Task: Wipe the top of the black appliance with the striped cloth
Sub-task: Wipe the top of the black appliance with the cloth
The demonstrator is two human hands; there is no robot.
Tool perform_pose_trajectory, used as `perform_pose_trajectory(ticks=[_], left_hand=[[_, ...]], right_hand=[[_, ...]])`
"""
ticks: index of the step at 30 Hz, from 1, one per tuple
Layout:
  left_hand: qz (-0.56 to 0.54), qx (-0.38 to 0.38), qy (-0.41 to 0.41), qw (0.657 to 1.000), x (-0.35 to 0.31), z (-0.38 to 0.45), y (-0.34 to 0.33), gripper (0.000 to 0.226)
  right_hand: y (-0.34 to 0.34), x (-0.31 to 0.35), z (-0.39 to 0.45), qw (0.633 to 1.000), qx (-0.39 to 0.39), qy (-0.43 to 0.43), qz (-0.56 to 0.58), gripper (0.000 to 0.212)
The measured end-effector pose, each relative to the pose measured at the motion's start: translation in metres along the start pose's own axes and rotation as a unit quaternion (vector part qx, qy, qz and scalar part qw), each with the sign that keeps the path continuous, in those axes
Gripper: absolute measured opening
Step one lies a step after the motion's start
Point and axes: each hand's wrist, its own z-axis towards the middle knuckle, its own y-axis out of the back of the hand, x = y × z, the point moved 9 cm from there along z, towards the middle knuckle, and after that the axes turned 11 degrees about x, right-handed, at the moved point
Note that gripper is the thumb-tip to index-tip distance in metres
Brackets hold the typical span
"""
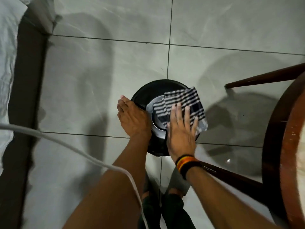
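Observation:
A round black appliance (148, 91) with a silvery ring on its lid stands on the tiled floor, seen from above. A black-and-grey striped cloth (183, 100) lies spread over the right half of its top. My right hand (181, 131) rests flat on the near part of the cloth, fingers straight and slightly apart, pressing it against the lid. My left hand (132, 118) lies against the appliance's left rim, fingers together and extended, steadying it. A striped wristband sits on my right wrist.
A dark wooden round table (280, 146) with slanted legs stands close on the right. A bed with white sheets and a dark frame (24, 80) runs along the left. A white cable (66, 142) crosses the lower left. My feet are below the appliance.

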Motion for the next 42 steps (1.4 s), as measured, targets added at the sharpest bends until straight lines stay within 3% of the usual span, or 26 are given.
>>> perform_pose_trajectory(ticks=[4, 8, 12, 15, 18, 20, 22, 27, 31, 37, 40, 42], left_hand=[[0.034, 0.006, -0.011, 0.999, -0.003, -0.002, 0.002, 0.061], [0.056, -0.003, 0.025, 0.998, 0.022, -0.010, 0.001, 0.043], [0.098, 0.041, 0.009, 0.994, 0.028, -0.042, -0.016, 0.029], [0.141, -0.013, -0.103, 0.985, 0.001, -0.045, -0.010, 0.052], [0.134, -0.067, -0.303, 0.941, -0.052, -0.023, 0.010, 0.056], [0.152, -0.063, -0.403, 0.900, -0.077, -0.001, 0.017, 0.056], [0.160, -0.023, -0.446, 0.880, -0.082, 0.018, 0.010, 0.059], [0.081, -0.044, -0.406, 0.909, -0.067, 0.016, -0.003, 0.064], [0.101, -0.036, -0.391, 0.914, -0.067, 0.017, -0.005, 0.062], [0.140, -0.035, -0.381, 0.913, -0.068, 0.018, -0.005, 0.062], [0.155, -0.030, -0.386, 0.909, -0.070, 0.020, -0.006, 0.062], [0.162, -0.027, -0.393, 0.905, -0.070, 0.019, -0.007, 0.061]], right_hand=[[-0.017, 0.004, -0.023, 1.000, 0.015, 0.027, -0.003, 0.061], [0.016, 0.001, 0.034, 0.989, 0.013, 0.115, -0.088, 0.061], [0.049, 0.018, 0.099, 0.961, 0.043, 0.221, -0.160, 0.064], [0.057, 0.028, 0.115, 0.967, 0.037, 0.207, -0.142, 0.073], [0.055, 0.028, 0.113, 0.973, 0.019, 0.202, -0.111, 0.070], [0.059, 0.026, 0.113, 0.976, 0.009, 0.202, -0.085, 0.063], [0.064, 0.025, 0.115, 0.979, -0.007, 0.195, -0.064, 0.061], [0.073, 0.009, 0.120, 0.991, -0.065, 0.118, -0.024, 0.070], [0.071, -0.031, 0.098, 0.995, -0.093, 0.006, 0.030, 0.063], [0.026, -0.007, 0.006, 0.998, -0.039, 0.036, -0.021, 0.063], [0.039, -0.003, 0.034, 0.999, -0.032, 0.039, -0.013, 0.057], [0.052, 0.001, 0.073, 0.997, -0.018, 0.064, -0.046, 0.065]])
